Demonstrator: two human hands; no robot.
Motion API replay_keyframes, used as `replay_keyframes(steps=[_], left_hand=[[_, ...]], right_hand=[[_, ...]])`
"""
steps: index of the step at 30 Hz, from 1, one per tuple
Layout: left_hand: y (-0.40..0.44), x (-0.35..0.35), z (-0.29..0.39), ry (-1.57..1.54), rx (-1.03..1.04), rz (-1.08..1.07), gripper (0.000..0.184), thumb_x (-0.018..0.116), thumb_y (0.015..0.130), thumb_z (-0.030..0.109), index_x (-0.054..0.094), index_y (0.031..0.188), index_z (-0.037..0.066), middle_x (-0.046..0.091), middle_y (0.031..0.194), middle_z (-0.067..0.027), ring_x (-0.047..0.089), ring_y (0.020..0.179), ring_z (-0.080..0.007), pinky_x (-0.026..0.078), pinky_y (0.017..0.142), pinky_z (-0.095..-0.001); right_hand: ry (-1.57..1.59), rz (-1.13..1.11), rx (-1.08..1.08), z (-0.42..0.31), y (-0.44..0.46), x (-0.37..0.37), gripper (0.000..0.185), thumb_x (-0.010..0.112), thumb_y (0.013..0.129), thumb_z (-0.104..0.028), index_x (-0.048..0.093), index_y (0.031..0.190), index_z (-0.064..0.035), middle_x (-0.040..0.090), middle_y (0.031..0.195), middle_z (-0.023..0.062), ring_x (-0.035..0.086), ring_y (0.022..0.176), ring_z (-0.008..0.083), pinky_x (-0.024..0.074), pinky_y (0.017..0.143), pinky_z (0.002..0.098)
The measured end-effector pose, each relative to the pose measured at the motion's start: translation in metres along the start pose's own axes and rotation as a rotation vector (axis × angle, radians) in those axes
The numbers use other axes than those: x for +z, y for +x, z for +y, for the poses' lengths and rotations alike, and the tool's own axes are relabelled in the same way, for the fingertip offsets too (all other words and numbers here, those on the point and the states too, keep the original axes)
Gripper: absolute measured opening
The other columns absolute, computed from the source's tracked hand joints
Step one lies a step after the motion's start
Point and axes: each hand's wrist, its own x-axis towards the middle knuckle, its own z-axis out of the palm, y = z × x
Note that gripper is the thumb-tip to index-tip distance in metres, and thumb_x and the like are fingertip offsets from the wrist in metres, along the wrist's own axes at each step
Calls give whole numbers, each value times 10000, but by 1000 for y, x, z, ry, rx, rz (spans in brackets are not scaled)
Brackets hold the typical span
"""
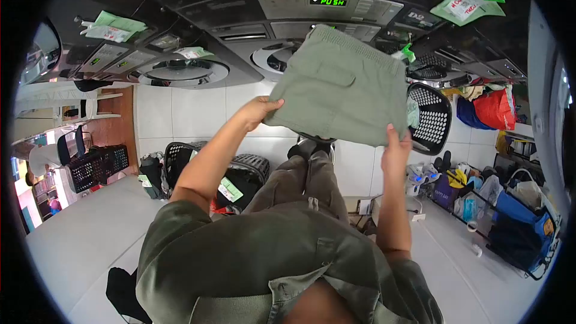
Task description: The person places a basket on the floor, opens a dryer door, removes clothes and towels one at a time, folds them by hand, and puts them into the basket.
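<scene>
Sage-green shorts [339, 99] with a gathered elastic waistband and a flap pocket are spread out in front of me, waistband pointing away. My left hand [257, 113] pinches the near left corner, its thumb lying on top of the fabric. At the near right corner, my right hand [396, 147] grips the cloth with the thumb upward; its other fingers are partly hidden. The shorts hang in the air before the washing machine [264, 57], covering part of its round door.
A display panel [330, 9] reads "PUSH". Green clipped tags [468, 6] hang on the machines. A black basket [432, 117] with cloth stands at right, near a red bag [497, 109]. More baskets [249, 168] sit left of my legs. A loaded cart [522, 222] stands at right.
</scene>
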Motion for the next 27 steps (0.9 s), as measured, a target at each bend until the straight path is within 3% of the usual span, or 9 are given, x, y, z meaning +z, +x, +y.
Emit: replay_keyframes(steps=[6, 7, 13, 16, 19, 21, 23, 25, 27], left_hand=[[150, -27, -131, 637, -1, 338, 749, 590, 722, 467, 327, 1160, -81, 522, 1068, -228, 505, 1000, -305, 388, 860, -333], [165, -30, -157, 578, 32, 457, 942, 629, 670, 507, 217, 1260, -101, 485, 1150, -247, 466, 1091, -329, 353, 934, -335], [39, -14, -114, 682, 197, 341, 639, 621, 705, 368, 421, 1208, 29, 425, 1204, -235, 422, 1114, -358, 364, 920, -382], [13, -32, -117, 661, 124, 534, 596, 621, 709, 374, 467, 1167, 24, 437, 1196, -231, 453, 1086, -346, 386, 898, -382], [-17, -27, -106, 595, 186, 697, 537, 620, 717, 358, 506, 1122, 24, 506, 1128, -203, 502, 1030, -333, 405, 871, -370], [-28, -16, -75, 402, 341, 658, 492, 620, 730, 335, 520, 1098, 24, 564, 1049, -173, 542, 975, -292, 416, 848, -345], [-28, 0, -36, 283, 528, 624, 395, 605, 771, 246, 526, 1085, 19, 583, 1020, -133, 553, 941, -218, 426, 822, -301], [-46, 23, 27, 207, 713, 522, 353, 592, 794, 177, 512, 1100, 19, 579, 1012, -94, 541, 930, -171, 424, 811, -273], [-74, 53, 84, 99, 905, 412, 357, 579, 802, 138, 480, 1124, 22, 566, 1002, -65, 531, 911, -144, 419, 802, -260]], right_hand=[[-826, -63, 262, 147, 72, -33, 444, 637, 748, -209, 479, 1095, 19, 553, 1025, 140, 517, 973, 190, 396, 858, 277], [-1074, -149, 68, 128, 77, -7, 446, 651, 736, -222, 490, 1079, 13, 555, 1011, 131, 516, 973, 187, 392, 862, 273], [-258, -587, -844, -213, 72, 230, 374, 618, 732, -49, 496, 1085, -21, 539, 1053, 99, 515, 959, 190, 413, 815, 297], [-814, -140, -1750, -312, 71, 317, 499, 650, 685, -74, 458, 1145, -44, 502, 1086, 121, 491, 994, 197, 409, 834, 315], [-1289, -285, -1526, -359, 139, 386, 352, 593, 701, -185, 545, 1024, -52, 533, 1104, 112, 432, 1110, 294, 341, 884, 523], [-295, -452, -1205, -414, 189, 404, 220, 510, 801, -238, 582, 846, -34, 603, 870, 104, 540, 905, 290, 380, 848, 503], [416, -1109, -548, -489, 221, 375, 203, 486, 852, -225, 559, 782, -48, 568, 679, 61, 549, 632, 212, 455, 715, 375], [233, -655, -999, -487, 125, 346, 187, 498, 860, -213, 550, 744, -76, 489, 557, 19, 484, 508, 124, 435, 566, 258], [126, -602, -995, -470, 121, 336, 143, 541, 835, -180, 566, 795, -45, 508, 608, 5, 487, 541, 99, 390, 515, 221]])
